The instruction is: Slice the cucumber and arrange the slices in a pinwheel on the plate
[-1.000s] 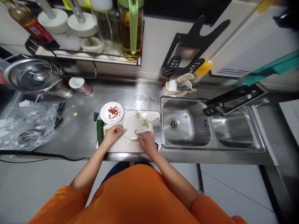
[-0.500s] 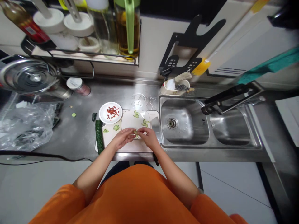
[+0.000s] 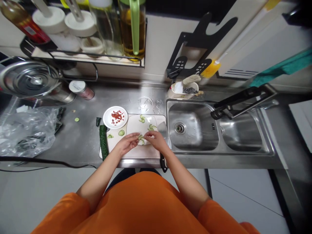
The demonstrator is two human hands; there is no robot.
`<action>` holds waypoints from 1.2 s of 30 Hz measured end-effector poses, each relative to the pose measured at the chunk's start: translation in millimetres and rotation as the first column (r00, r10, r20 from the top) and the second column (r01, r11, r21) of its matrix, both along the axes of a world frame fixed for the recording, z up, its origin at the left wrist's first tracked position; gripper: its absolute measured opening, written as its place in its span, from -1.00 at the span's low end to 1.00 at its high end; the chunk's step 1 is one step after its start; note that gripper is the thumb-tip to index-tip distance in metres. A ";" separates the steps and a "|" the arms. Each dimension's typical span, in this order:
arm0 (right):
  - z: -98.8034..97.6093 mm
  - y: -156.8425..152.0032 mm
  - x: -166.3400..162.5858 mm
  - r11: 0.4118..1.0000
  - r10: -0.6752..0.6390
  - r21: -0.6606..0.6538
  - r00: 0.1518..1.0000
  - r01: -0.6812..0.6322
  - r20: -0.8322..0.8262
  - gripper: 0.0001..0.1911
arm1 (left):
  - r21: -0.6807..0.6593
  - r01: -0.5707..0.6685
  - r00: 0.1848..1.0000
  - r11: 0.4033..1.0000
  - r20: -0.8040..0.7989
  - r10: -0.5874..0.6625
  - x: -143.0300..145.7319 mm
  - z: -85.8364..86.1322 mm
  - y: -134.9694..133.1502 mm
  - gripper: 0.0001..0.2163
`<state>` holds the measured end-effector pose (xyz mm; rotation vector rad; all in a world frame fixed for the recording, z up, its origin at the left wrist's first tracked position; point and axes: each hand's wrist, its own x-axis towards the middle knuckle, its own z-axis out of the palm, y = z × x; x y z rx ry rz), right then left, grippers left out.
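My left hand (image 3: 129, 143) is over the near left part of a white plate (image 3: 133, 126), its fingers drawn together; whatever they hold is too small to make out. Opposite it, my right hand (image 3: 156, 140) pinches thumb and fingertips, with any item between them hidden. Under and between the fingertips lies a swirl of cucumber slices (image 3: 141, 140). Two similar swirls sit farther back on the plate. It rests on a cutting board (image 3: 146, 153), where a cucumber chunk (image 3: 121, 133) also lies. A kitchen knife (image 3: 163, 163) lies along the board's right edge, partly behind my right hand.
A long cucumber (image 3: 103, 143) lies at the board's left edge. Behind it is a small plate (image 3: 104, 118) of chopped red bits. A plastic bag (image 3: 36, 130) and a lidded pot (image 3: 36, 81) occupy the left; a double sink (image 3: 193, 151) is at right.
My hands have drawn slightly apart, the right one shifting a little to the right. The near cucumber swirl now shows between them, and more of the knife handle is visible.
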<state>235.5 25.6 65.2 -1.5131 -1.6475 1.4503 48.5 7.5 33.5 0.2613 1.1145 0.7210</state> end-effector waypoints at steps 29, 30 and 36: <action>-38.7 15.2 -19.2 0.978 0.207 -0.122 0.802 -0.168 0.560 -0.84 | 0.080 0.480 0.435 0.874 -0.886 -0.158 17.6 -6.5 -12.3 -0.86; -39.3 15.1 -19.5 0.977 0.211 -0.122 0.797 -0.172 0.565 -0.83 | 0.080 0.489 0.428 0.869 -0.890 -0.159 18.0 -6.0 -12.0 -0.87; -43.2 14.0 -20.5 0.973 0.229 -0.110 0.760 -0.205 0.608 -0.84 | 0.069 0.520 0.389 0.851 -0.907 -0.164 20.3 -4.5 -11.3 -0.88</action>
